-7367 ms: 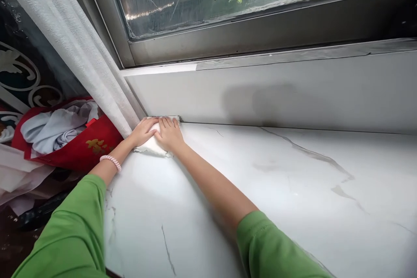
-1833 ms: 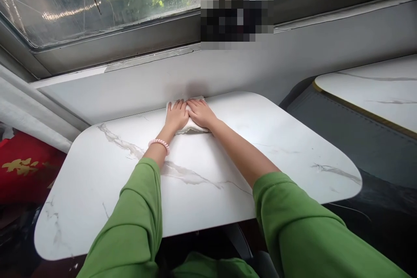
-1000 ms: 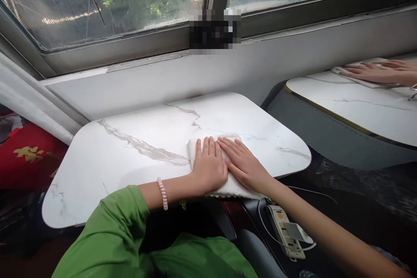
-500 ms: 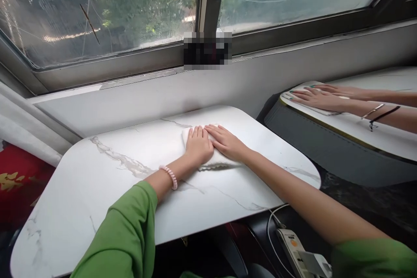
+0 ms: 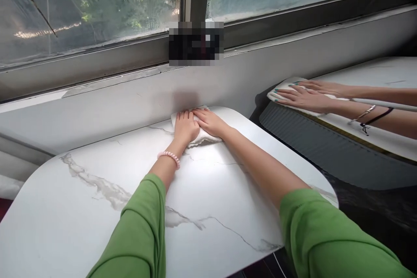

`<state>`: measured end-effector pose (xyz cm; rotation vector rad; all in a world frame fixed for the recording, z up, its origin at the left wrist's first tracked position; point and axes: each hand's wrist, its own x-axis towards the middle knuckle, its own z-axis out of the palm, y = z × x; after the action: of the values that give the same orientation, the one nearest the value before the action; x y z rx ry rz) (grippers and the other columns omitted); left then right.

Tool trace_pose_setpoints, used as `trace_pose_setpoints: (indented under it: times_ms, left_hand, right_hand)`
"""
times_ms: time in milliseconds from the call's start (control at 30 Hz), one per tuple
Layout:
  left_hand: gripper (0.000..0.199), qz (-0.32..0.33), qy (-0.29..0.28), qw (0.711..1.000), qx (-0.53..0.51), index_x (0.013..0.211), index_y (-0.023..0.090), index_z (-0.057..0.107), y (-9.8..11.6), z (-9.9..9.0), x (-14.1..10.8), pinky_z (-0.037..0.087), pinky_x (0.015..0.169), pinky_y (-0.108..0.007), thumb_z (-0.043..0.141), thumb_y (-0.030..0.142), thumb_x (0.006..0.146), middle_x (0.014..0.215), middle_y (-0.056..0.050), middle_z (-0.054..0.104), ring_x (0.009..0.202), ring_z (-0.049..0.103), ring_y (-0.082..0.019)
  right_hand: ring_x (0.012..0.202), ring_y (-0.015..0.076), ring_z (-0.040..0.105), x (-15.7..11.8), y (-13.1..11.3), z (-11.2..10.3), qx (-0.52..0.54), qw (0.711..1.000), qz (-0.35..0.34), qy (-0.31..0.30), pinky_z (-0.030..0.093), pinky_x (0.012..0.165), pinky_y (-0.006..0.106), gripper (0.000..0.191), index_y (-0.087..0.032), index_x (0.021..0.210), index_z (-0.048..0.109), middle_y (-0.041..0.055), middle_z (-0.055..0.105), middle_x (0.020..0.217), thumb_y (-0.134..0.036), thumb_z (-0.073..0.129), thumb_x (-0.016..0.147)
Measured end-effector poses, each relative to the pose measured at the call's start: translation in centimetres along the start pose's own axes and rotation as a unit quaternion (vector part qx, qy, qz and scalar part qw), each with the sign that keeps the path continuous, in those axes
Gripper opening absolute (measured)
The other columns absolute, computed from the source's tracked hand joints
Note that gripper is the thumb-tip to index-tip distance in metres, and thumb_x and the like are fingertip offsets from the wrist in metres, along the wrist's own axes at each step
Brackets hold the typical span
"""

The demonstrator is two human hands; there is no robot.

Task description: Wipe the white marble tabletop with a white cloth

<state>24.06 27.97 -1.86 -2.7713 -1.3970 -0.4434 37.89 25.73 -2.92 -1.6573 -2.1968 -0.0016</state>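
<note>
A folded white cloth (image 5: 205, 139) lies at the far edge of a white marble-patterned tabletop (image 5: 97, 226). My left hand (image 5: 186, 128) rests flat on the cloth's left part, fingers stretched toward the wall. Beside it, my right hand (image 5: 211, 122) is also laid flat on the cloth, its fingertips close to the left hand's fingers. Both palms press the cloth down onto the table and hide much of it. A pink beaded bracelet (image 5: 169, 157) circles my left wrist.
At the right, another person's hands (image 5: 306, 94) lie flat on a white cloth over a second white tabletop (image 5: 368, 132). A grey wall (image 5: 137, 95) and a window frame (image 5: 195, 0) stand behind my table. A dark pixelated patch covers something on the sill.
Both my hands have slid the cloth away from me, to the table's far edge by the wall. The other person's hands have moved slightly with their cloth toward that table's left end.
</note>
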Motion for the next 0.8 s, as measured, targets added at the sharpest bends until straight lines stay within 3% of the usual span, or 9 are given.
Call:
trace_pose_setpoints:
  times_ms: [167, 300, 400, 600, 800]
  left_hand:
    - [0.049, 0.002, -0.005, 1.000, 0.013, 0.136, 0.003, 0.043, 0.3, 0.0, -0.3, 0.013, 0.119, -0.040, 0.027, 0.023, 0.094, 0.146, -0.014, 0.042, 0.139, 0.032, -0.023]
    - [0.052, 0.014, -0.011, 1.000, 0.010, 0.139, 0.001, 0.040, 2.0, -0.4, -2.6, 0.010, 0.120, -0.041, 0.029, 0.025, 0.094, 0.148, -0.016, 0.038, 0.140, 0.029, -0.024]
    - [0.054, 0.026, -0.023, 0.999, -0.004, 0.140, 0.000, 0.039, 4.8, -0.9, -5.5, 0.011, 0.120, -0.041, 0.029, 0.028, 0.094, 0.150, -0.017, 0.036, 0.142, 0.027, -0.024]
    - [0.059, 0.073, -0.028, 0.996, -0.037, 0.141, -0.002, 0.036, 13.0, -1.6, -11.8, 0.013, 0.120, -0.045, 0.027, 0.032, 0.095, 0.150, -0.019, 0.033, 0.142, 0.025, -0.028]
    - [0.061, 0.129, -0.057, 0.989, -0.051, 0.142, -0.004, 0.034, 19.0, -2.3, -15.1, 0.013, 0.120, -0.046, 0.027, 0.034, 0.095, 0.151, -0.021, 0.031, 0.143, 0.022, -0.030]
  right_hand:
    - [0.135, 0.0242, 0.038, -0.3, 0.2, 0.0, -0.008, 1.000, -0.001, -0.004, 0.026, 0.113, 0.047, 0.053, -0.009, 0.138, 0.043, 0.0142, 0.046, 0.145, -0.030, 0.029, 0.092]
    - [0.139, 0.0242, 0.033, -3.4, -0.4, -0.6, -0.008, 1.000, -0.011, -0.019, 0.024, 0.115, 0.046, 0.056, -0.003, 0.140, 0.040, 0.0166, 0.040, 0.148, -0.029, 0.027, 0.093]
    - [0.140, 0.0229, 0.031, -7.8, -0.7, -1.5, 0.001, 1.000, -0.029, -0.010, 0.023, 0.116, 0.047, 0.056, -0.006, 0.143, 0.038, 0.0149, 0.039, 0.149, -0.032, 0.025, 0.094]
    - [0.141, 0.0201, 0.028, -19.1, 0.0, -4.1, 0.020, 1.000, -0.011, 0.016, 0.023, 0.117, 0.049, 0.057, -0.022, 0.150, 0.027, 0.0073, 0.036, 0.151, -0.037, 0.024, 0.096]
    - [0.140, 0.0218, 0.029, -27.5, 2.0, -6.1, 0.016, 0.999, 0.039, -0.005, 0.025, 0.116, 0.049, 0.062, -0.033, 0.152, 0.016, 0.0016, 0.031, 0.153, -0.035, 0.028, 0.092]
